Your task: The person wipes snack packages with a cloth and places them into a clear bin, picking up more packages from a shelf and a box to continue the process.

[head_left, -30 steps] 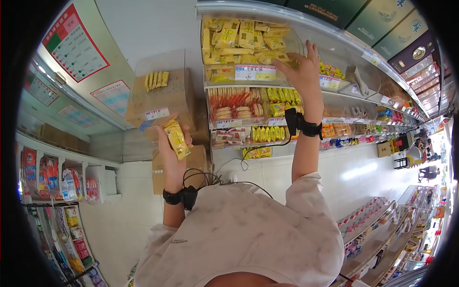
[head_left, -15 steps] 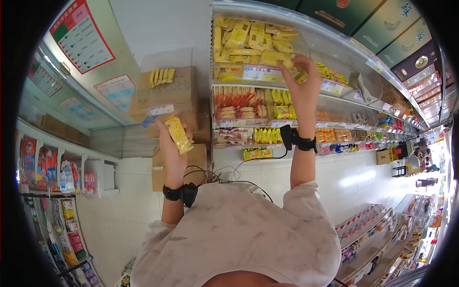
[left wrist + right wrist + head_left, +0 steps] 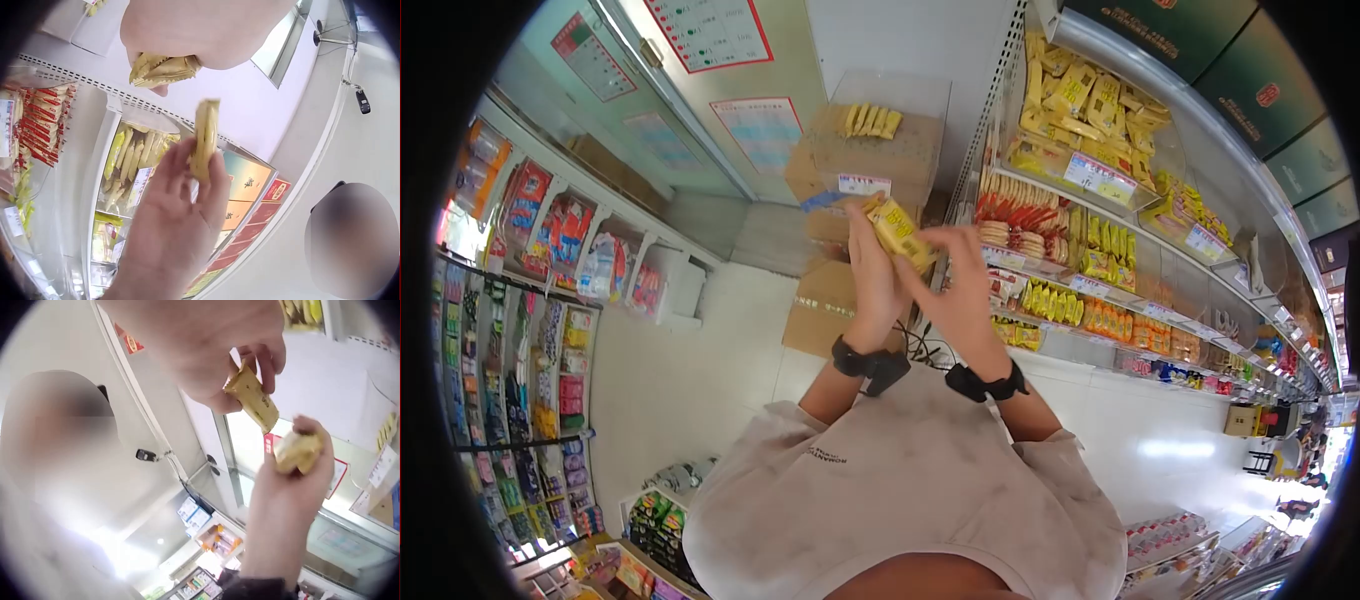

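Observation:
My left hand (image 3: 872,275) grips small yellow wrapped snack packets (image 3: 164,70), their crimped ends showing beneath the palm in the left wrist view. Close beside it, my right hand (image 3: 962,295) pinches a single yellow snack packet (image 3: 253,397) between thumb and fingers. In the right wrist view that packet hangs just above the packets in the left palm. Seen from the head, the hands overlap in front of the cardboard boxes, and the right fingers hide part of the wrappers. A bin of similar yellow packets (image 3: 1090,100) stands on the top shelf to the right.
Stacked cardboard boxes (image 3: 825,310) stand ahead, with a clear bin holding several yellow packets (image 3: 872,121) on top. Snack shelves (image 3: 1040,262) run along the right, and hanging goods (image 3: 565,235) line the left. Black cables (image 3: 927,345) dangle near the wrists.
My right hand has taken a yellow packet from the shelf bin and moved left and down to the left hand. The head view has turned left. My left hand keeps its packets.

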Available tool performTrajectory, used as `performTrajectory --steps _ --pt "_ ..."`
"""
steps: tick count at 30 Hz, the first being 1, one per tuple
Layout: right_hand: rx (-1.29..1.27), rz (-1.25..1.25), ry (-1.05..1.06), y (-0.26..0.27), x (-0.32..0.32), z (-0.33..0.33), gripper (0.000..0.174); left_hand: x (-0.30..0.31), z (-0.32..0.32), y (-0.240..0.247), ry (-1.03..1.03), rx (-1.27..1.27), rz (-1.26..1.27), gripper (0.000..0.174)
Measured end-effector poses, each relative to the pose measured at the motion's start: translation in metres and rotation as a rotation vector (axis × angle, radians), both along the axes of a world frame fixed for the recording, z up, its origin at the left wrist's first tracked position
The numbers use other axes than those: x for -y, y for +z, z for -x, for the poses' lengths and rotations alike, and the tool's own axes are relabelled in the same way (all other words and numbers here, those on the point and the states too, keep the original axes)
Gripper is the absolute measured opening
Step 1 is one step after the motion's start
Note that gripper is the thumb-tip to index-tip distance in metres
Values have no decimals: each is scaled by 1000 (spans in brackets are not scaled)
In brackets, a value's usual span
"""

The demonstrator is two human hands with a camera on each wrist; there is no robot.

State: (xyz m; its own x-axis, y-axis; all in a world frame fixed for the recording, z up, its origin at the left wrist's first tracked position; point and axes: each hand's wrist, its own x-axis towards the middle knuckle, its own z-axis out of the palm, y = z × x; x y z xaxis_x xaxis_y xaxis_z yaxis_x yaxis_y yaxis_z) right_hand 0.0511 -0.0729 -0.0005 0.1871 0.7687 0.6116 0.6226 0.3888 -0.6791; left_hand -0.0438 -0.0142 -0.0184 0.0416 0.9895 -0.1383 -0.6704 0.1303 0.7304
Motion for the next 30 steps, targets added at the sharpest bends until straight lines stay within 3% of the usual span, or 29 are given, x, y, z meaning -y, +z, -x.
performTrajectory --steps 3,4,6,8,11,16,19,22,30 --pt "99 -42 -11 -6 -5 14 35 -3 14 -16 -80 -43 -118 55" --pt "168 -79 -41 -6 -4 12 35 -5 17 -17 -77 -14 -154 47" --pt "149 -39 31 4 3 8 35 4 19 -9 -22 -171 -175 46" --pt "50 -9 145 9 7 1 35 1 30 -4 -90 -196 -156 45" --pt "-1 -59 43 29 2 -42 29 -5 33 -2 -89 -184 -121 45" --pt "87 -398 -490 84 -21 -159 22 -6 32 -10 -68 -152 -116 50" --pt "15 -247 -565 85 -52 -198 29 -1 28 -13 -106 -150 -103 52" --pt "335 -216 -795 84 -80 -203 38 3 23 -12 -141 -176 -108 52" --pt "272 -271 -807 79 -97 -215 41 6 14 -9 -120 -223 -170 53"
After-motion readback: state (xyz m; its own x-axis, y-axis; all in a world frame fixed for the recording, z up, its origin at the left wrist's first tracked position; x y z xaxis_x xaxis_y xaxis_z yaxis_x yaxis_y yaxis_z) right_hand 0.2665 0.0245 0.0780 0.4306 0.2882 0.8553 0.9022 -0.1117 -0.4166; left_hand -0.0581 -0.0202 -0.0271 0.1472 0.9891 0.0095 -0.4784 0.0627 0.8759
